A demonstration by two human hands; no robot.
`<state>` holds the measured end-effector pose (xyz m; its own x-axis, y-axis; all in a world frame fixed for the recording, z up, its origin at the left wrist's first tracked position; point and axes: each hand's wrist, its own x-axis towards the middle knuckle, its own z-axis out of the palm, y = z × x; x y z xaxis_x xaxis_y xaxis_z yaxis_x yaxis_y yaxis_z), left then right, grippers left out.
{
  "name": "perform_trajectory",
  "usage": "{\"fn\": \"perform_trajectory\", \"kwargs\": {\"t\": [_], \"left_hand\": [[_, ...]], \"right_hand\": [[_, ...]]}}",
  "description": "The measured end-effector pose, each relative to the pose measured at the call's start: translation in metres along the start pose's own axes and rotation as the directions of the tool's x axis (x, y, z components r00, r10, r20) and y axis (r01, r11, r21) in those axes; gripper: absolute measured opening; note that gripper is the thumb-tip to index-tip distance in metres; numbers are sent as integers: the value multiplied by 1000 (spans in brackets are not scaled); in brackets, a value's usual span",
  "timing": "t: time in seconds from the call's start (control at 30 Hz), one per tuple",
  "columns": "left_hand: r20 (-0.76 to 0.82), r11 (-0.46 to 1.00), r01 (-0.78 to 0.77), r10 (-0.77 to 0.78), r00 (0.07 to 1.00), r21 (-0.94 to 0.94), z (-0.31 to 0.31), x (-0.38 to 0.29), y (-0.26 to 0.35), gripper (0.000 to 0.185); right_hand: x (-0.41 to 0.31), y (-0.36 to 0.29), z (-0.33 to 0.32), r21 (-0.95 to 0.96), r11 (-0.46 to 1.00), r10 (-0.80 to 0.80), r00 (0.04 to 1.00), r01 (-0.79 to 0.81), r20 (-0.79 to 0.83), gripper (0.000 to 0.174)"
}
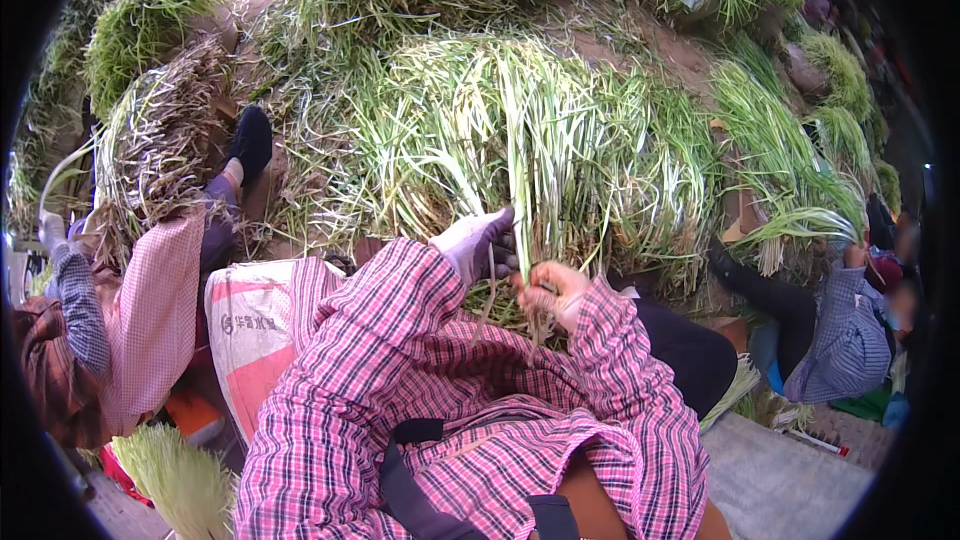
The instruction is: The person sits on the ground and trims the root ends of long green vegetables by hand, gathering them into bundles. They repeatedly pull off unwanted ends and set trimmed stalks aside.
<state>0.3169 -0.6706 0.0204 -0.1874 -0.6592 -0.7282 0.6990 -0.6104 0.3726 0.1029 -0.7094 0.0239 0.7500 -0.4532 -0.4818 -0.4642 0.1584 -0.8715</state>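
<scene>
My left hand (480, 244), in a white and purple glove, curls around pale-based green stalks (459, 178) whose leaves fan out above it. A thin withered strip (491, 281) hangs below these fingers. Close on the right, my bare right hand (551, 289) pinches the root end of an upright long-leaved green stalk (519, 172). Brownish roots or dry sheath (534, 322) dangle beneath that grip. Directly beyond both hands spreads a large heap of chive-like greens (600, 142), its pale stems towards me. A checked pink cloth covers my lap.
At left, a co-worker's gloved hand (52, 232) holds a long leaf beside a brownish pile (165, 127). Another person's hand (855, 255) grips greens at right. A printed sack (247, 315) stands by my left side; a pale trimmed bundle (176, 480) is at lower left.
</scene>
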Motion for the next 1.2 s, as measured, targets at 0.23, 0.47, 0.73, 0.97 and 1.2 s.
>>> {"fn": "perform_trajectory", "kwargs": {"t": [0.23,0.47,0.73,0.97,1.2], "left_hand": [[5,998,-64,64,998,22,8,4,-11,19],[-26,927,-302,304,952,-222,-8,4,14,15],[21,901,-162,168,986,401,9,1,-2,27],[81,940,-253,240,967,230,11,3,0,21],[11,843,-536,537,843,-54,5,-9,22,22]], "right_hand": [[14,7,15,-141,989,-12,940,-38,-340,54],[21,21,5,917,186,-351,896,352,-273,26],[42,34,11,206,974,-20,937,98,-349,17],[38,-2,16,682,728,320,844,73,-431,13],[22,32,-37,-339,687,443,740,-643,-506,29]]}}
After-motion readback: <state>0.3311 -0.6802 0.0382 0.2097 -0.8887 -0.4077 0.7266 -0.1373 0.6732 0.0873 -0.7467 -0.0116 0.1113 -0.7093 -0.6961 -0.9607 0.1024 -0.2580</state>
